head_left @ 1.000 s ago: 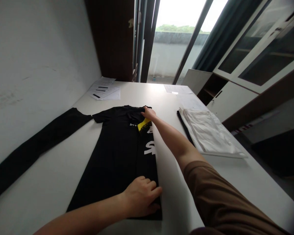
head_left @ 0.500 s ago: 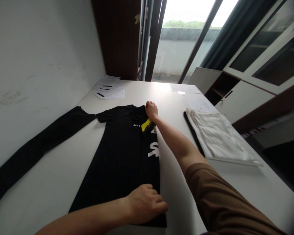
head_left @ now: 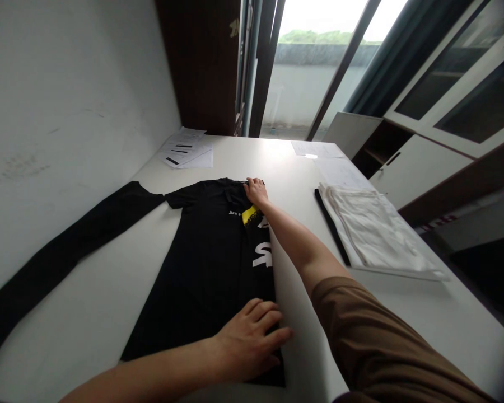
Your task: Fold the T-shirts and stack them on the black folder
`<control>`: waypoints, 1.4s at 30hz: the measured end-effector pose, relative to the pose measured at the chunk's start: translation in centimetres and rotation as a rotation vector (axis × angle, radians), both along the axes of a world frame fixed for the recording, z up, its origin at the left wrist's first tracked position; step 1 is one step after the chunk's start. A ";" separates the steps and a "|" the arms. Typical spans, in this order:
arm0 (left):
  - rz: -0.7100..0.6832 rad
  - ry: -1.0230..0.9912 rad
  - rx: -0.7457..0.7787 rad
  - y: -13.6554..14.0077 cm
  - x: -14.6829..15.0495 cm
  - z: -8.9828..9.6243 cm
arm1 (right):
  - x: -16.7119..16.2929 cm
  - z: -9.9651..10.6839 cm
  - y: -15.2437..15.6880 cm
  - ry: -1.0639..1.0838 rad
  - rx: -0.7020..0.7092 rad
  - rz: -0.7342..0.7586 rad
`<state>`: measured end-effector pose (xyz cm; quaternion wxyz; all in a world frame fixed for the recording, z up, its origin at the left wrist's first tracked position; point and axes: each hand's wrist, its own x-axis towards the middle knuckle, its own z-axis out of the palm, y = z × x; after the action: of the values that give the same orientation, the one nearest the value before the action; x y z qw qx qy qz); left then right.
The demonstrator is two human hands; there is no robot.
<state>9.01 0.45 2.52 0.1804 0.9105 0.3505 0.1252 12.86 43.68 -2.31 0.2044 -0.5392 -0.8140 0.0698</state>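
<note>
A black T-shirt (head_left: 201,268) lies on the white table, its right part folded over toward the middle, with a yellow patch and white lettering on the folded layer. Across the lower part of this fold rests my left hand (head_left: 252,338), open, fingers spread and the thumb reaching past the folded edge. Farther off, at the shirt's collar and shoulder end, my right hand (head_left: 256,192) lies on the fabric with its fingers loosened and nothing gripped. My left forearm covers part of the bottom hem.
A long black cloth strip (head_left: 75,235) stretches along the wall side, touching the shirt's sleeve. White folded fabric (head_left: 373,229) with a black edge beneath lies at the right. Paper sheets (head_left: 187,150) sit at the back left, and other sheets (head_left: 319,151) at the back right.
My left hand has gone from curled to spread on the fold, shifting slightly up. The fingers of my right hand have loosened and moved slightly left, leaving the shirt's shoulder corner showing.
</note>
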 end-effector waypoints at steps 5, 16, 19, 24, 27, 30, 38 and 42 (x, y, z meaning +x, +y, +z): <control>-0.027 0.037 -0.073 -0.1 -0.9 1.1 | 1.0 -0.4 -2.2 0.002 -0.065 0.002; -0.059 0.080 -0.097 -0.8 0.5 1.6 | 1.3 -1.3 -4.6 -0.137 -0.169 0.080; -0.052 0.098 -0.082 -0.9 0.8 1.8 | 0.3 -0.6 -6.1 -0.148 -0.189 0.120; -0.045 0.114 -0.083 -1.3 1.1 2.1 | -1.0 -0.1 -10.9 -0.111 -0.012 0.257; -0.046 0.111 -0.090 -1.3 1.2 2.1 | -1.3 0.8 -12.4 -0.098 0.085 0.275; -0.048 0.118 -0.082 -1.2 1.2 1.9 | -1.8 1.9 -12.6 -0.102 0.019 0.221; -0.076 0.091 -0.086 -0.9 1.1 2.0 | -2.3 1.7 -12.1 0.065 0.041 0.391; 0.100 0.012 -0.070 1.5 -1.7 2.3 | -1.6 0.8 -11.7 0.115 0.015 0.375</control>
<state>7.28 1.96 4.77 0.2036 0.8857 0.4008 0.1163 11.25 31.98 -1.49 0.2378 -0.3716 -0.8877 0.1315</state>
